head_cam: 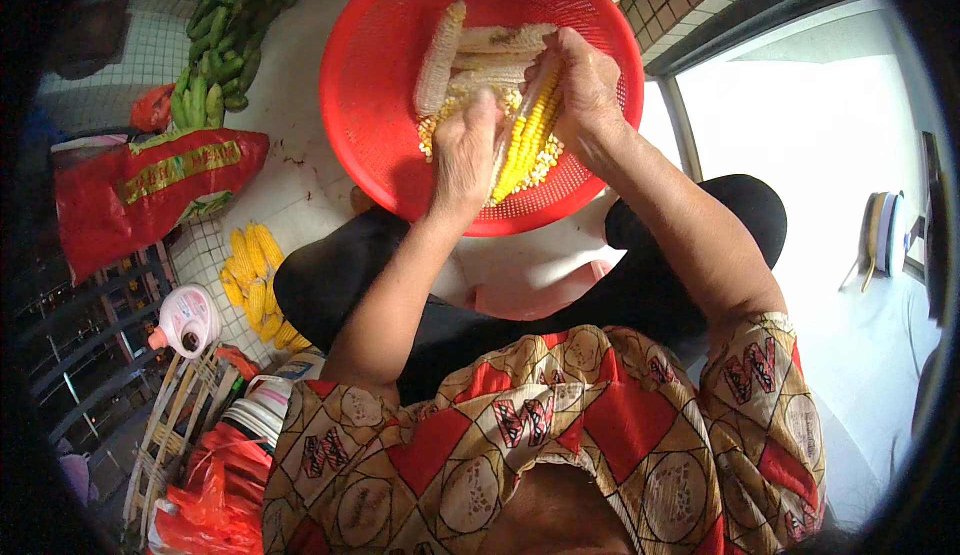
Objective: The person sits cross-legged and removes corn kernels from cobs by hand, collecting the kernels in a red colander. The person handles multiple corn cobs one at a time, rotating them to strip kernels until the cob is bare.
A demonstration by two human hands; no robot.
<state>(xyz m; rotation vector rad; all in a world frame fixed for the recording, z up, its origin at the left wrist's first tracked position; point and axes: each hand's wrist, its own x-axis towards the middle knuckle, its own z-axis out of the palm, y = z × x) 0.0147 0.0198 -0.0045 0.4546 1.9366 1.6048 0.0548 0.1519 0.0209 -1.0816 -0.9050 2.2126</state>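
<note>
A partly shelled ear of yellow corn (527, 142) slants over a red plastic basket (367, 142) with a perforated bottom. My right hand (589, 82) grips its upper end. Against its lower left side lies my left hand (471, 146), thumb up, fingers mostly hidden behind the ear. Under and between the hands, loose kernels (551, 156) cover part of the basket's bottom. Several bare cobs lie in the basket: one upright cob (439, 60) at the left, others lying crosswise (495, 41) behind my hands.
More yellow ears (255, 274) lie on tiles to the left, near a pink-capped jug (187, 319) and a wooden rack (161, 435). A red sack (157, 191) and green gourd-like vegetables (217, 67) are at the upper left. A pink plastic stool or basin (536, 296) is between the legs.
</note>
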